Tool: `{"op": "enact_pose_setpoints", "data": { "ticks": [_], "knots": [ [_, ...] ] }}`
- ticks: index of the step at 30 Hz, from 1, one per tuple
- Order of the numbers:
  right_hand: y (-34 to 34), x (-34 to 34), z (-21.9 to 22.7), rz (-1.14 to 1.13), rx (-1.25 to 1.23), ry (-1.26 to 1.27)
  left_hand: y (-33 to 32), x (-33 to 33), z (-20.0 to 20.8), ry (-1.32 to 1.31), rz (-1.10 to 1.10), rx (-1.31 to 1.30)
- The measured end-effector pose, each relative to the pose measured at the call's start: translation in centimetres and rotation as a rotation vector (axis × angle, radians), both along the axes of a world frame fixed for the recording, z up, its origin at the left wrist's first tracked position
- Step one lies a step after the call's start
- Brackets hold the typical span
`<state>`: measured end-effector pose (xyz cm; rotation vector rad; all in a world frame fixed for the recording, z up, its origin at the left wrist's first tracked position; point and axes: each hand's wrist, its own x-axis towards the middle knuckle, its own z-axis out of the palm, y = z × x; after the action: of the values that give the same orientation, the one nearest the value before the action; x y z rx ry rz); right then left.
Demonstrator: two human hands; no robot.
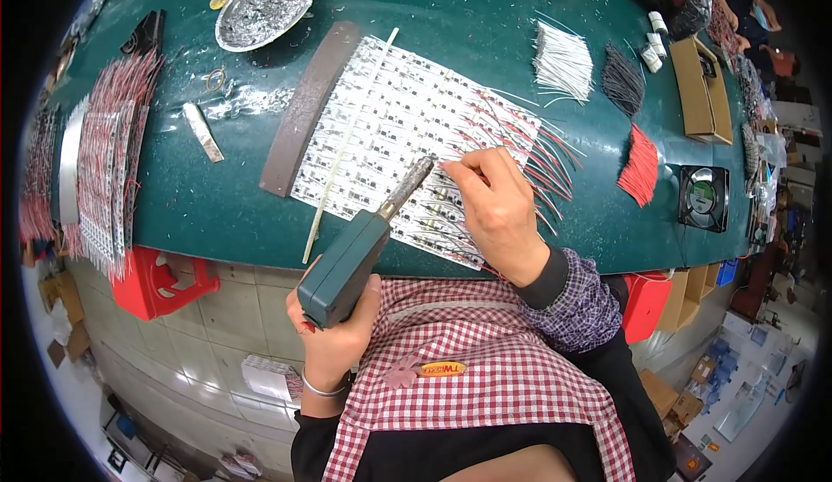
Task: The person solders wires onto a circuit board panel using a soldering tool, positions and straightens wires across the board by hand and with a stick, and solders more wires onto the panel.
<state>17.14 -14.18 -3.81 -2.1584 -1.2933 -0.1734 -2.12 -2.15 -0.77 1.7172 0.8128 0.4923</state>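
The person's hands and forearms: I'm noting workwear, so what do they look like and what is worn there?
The left hand is ungloved, with a thin silver-coloured bangle at the wrist and a plain black sleeve on the arm. The right hand, also ungloved, emerges from the dark grey cuff of a loose oversleeve patterned in purple, black and white.

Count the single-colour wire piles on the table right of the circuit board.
3: white pile nearest the circuit board, black pile to its right, red pile below that in the picture. Others may be hidden at the far right.
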Motion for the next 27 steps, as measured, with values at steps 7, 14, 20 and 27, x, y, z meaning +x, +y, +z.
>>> {"op": "enact_pose_setpoints", "data": {
  "ticks": [7, 14, 20, 27],
  "knots": [
    [0.1, -0.1, 0.0, -0.003, 0.009, -0.014, -0.1, -1.5, -1.0, -0.089, 0.011, -0.002],
    [-0.1, 0.0, 0.0, -0.011, 0.029, -0.016, 0.1, -1.6, -1.3, 0.02, -0.095, 0.361],
    [-1.0, -0.3, 3.2, -0.023, 0.112, -0.031, -0.1, -2.0, -0.9, -0.061, 0.056, -0.029],
    [-0.3, -0.9, 0.8, 0.043, 0.097, 0.061, -0.1, -2.5, -0.8, 0.025, -0.036, 0.218]
  ]
}}
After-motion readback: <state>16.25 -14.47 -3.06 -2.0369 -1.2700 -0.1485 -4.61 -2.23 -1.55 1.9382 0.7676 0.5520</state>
